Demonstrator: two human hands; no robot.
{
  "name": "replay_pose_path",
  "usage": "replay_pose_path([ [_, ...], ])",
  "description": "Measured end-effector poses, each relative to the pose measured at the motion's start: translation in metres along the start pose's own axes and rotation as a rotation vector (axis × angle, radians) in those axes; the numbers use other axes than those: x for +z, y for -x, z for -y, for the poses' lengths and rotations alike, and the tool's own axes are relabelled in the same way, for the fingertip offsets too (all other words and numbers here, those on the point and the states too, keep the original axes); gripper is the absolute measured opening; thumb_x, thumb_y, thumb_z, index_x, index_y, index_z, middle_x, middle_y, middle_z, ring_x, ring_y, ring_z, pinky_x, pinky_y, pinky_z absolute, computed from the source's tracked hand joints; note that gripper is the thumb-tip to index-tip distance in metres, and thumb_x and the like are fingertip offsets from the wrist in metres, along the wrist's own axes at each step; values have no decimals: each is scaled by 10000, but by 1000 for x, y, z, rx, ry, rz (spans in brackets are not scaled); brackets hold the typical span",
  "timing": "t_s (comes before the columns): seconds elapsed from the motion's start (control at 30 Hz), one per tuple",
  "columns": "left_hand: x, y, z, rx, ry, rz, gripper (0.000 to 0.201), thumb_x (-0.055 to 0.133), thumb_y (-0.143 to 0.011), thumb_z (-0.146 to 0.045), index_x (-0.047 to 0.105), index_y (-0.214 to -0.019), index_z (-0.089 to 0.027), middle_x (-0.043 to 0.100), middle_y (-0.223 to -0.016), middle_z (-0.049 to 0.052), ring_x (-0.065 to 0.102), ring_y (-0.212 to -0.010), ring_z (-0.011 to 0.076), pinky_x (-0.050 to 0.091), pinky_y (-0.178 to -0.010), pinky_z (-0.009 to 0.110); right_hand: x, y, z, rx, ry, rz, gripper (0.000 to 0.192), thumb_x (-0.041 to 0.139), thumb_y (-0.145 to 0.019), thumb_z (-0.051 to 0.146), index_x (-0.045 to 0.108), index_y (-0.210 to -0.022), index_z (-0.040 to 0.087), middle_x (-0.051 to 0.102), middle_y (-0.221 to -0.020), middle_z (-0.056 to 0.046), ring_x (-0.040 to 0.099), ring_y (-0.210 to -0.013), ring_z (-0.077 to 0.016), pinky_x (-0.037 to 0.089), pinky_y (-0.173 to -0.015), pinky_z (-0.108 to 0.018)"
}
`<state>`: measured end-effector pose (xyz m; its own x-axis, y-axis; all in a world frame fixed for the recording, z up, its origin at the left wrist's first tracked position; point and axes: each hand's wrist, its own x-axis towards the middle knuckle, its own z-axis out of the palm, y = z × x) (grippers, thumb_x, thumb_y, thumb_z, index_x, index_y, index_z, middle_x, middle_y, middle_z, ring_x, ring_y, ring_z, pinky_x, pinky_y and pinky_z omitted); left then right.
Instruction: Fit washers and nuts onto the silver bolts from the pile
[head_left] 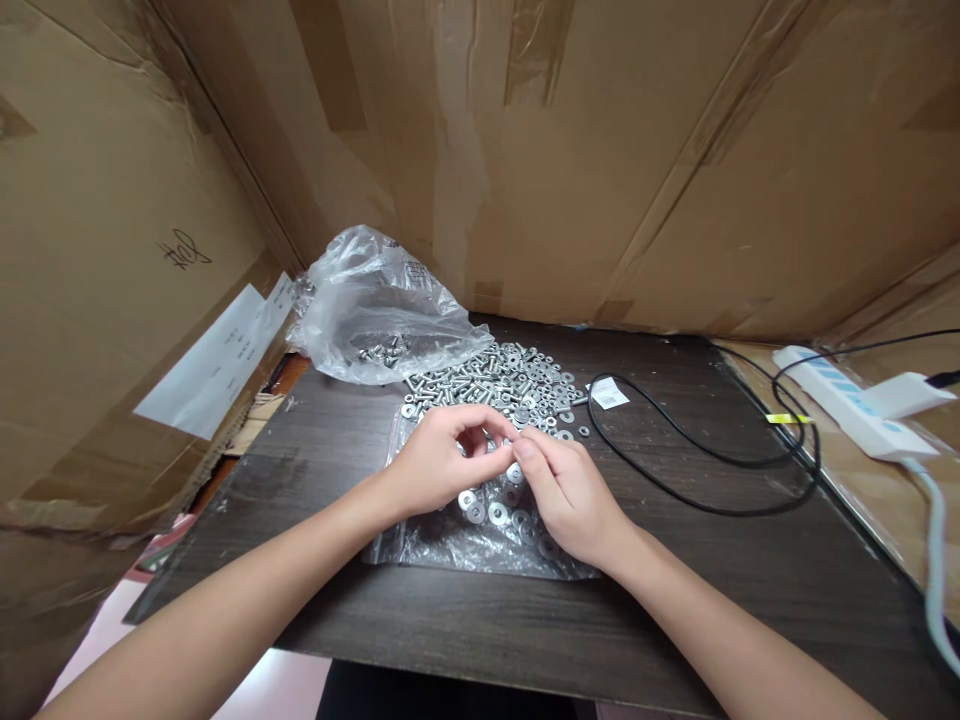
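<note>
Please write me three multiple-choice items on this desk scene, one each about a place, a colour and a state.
1. Where does the pile of screws and washers lie?
A. On the power strip
B. On the dark table, beyond both hands
C. On the floor

2. What colour is the looped cable on the table?
A. Black
B. Red
C. Yellow

3. How do the left hand and right hand stand?
A. Flat and far apart
B. Out of view
C. Fingertips brought together above a flat clear bag of washers

Answers:
1 B: the hardware spreads out from the crumpled plastic bag.
2 A: it shows black against the wood.
3 C: the fingertips meet at the middle, pinched.
</note>
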<state>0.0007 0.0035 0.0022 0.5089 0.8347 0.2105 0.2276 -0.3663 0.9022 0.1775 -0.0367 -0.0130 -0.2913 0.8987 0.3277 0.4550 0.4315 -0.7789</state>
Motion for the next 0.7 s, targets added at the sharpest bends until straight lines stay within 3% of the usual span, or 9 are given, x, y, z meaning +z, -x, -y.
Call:
replay_pose_path([
  [0.7, 0, -1, -2, -45, 39, 19, 191, 682, -827, -317, 712, -894, -140, 649, -716, 9, 521, -592, 90, 432, -571, 208, -5, 0, -1, 144, -270, 58, 428, 341, -1016, 459, 424, -687, 198, 404, -618, 28, 378, -568, -116, 315, -546, -261],
])
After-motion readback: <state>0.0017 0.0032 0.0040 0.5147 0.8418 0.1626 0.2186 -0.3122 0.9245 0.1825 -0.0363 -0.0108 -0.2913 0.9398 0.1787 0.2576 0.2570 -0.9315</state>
